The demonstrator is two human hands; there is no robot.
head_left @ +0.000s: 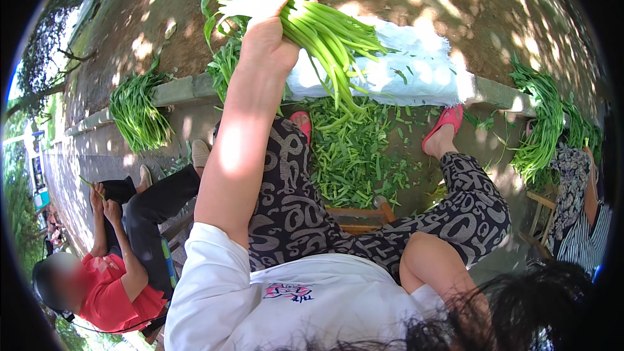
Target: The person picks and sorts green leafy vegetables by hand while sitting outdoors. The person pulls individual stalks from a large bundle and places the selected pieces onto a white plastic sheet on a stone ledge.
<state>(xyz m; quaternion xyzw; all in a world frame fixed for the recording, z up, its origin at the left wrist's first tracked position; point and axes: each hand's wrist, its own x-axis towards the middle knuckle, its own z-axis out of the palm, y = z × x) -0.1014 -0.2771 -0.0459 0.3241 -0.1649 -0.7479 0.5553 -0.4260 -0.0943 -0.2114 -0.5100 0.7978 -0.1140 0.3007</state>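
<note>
Two other people flank the wearer of the camera. At the left edge a seated person in a red shirt (114,299) and black trousers works a single green stalk between both hands (99,196). Beyond that person, a heap of long green leafy stalks (136,114) lies across the low concrete kerb (185,89) that runs between the paved ground and the bare earth.

Further right, the wearer's left hand (268,39) is stretched far out over the kerb, fingers clamped around a thick bunch of long green stems with pale cut ends (318,29); the pale ends fan up beyond the fist and the leafy tips hang down to the right, over a white woven sack (403,71) draped on the kerb. Below it, a scatter of chopped green trimmings (354,153) covers the ground between two feet in pink sandals (445,120). The right hand is out of sight; only an upper arm shows by the patterned trousers (292,208).

At the right edge, another pile of green stalks (543,123) lies on the kerb beside a second seated person in a striped top (588,237).

The bunch looks too thick for one fist, held at full reach; I judge loose outer stems could slip free and drop among the trimmings, mixing good stalks with waste.
</note>
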